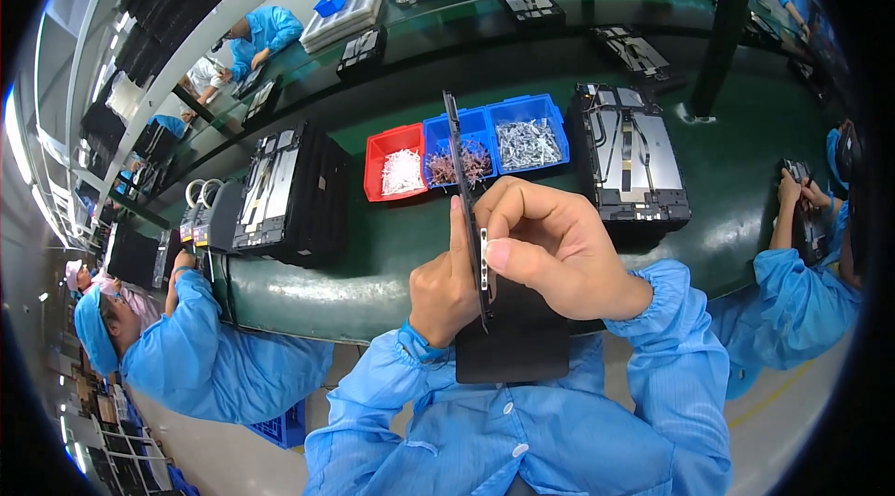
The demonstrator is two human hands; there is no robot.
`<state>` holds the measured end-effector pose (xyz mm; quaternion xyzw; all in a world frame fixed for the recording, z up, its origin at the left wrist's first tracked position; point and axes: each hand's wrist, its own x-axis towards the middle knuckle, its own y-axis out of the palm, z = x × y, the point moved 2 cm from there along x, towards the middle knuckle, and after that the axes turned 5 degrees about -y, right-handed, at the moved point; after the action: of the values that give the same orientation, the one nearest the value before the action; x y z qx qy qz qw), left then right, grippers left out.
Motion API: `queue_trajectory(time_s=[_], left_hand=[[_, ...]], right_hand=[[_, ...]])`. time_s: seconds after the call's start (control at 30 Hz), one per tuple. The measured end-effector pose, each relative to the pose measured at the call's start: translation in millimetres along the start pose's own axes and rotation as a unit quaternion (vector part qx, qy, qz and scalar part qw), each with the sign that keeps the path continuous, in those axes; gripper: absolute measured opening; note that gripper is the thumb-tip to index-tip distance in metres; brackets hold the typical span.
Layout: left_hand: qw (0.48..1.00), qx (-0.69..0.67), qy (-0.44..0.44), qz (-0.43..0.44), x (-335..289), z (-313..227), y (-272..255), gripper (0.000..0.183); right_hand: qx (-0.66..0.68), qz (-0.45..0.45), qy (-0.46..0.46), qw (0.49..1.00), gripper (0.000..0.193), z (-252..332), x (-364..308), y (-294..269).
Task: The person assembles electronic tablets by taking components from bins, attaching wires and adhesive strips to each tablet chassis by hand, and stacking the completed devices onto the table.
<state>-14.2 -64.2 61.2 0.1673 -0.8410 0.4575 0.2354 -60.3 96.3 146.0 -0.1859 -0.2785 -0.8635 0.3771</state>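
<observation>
A thin black device panel (454, 137), seen almost edge-on, stands upright in front of me. My left hand (440, 293) grips it from the left side, the index finger stretched up along its back. On the panel's right face lies a small silver strip (484, 258) with dark spots. The thumb of my right hand (559, 258) presses against this strip, and the other fingers curl in behind it. What those curled fingers touch is partly hidden. Under my hands, at the bench edge, a flat black sheet (513, 351) shows.
Ahead stand a red bin (372, 170) of white pieces, a blue bin (436, 127) of brownish pieces and another blue bin (563, 128) of silvery pieces. Stacks of devices (266, 202) (660, 160) flank them. Co-workers in blue sit close on both sides.
</observation>
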Motion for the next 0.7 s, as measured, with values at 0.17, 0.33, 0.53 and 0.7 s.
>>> queue_trajectory(time_s=[0.17, 0.33, 0.53, 0.7], left_hand=[[0.987, 0.055, 0.148, -0.038, 9.0, -5.8, -0.1, 0.065], [1.0, -0.008, -0.006, 0.006, -1.0, 0.5, 1.0, 0.018], [1.0, -0.012, -0.011, 0.024, -1.8, -1.4, 0.8, 0.02], [1.0, 0.008, 0.01, 0.021, 0.0, -3.7, 0.7, 0.02]], right_hand=[[-0.008, 0.005, 0.005, 1.0, 0.01, 1.1, 1.1, -2.0], [-0.017, 0.014, 0.008, 1.0, 0.01, 4.7, 1.4, -1.9], [-0.005, 0.009, 0.02, 1.0, 0.01, 4.6, -0.2, -3.8], [-0.025, -0.003, 0.037, 0.999, 0.013, 10.3, 1.3, -1.5]])
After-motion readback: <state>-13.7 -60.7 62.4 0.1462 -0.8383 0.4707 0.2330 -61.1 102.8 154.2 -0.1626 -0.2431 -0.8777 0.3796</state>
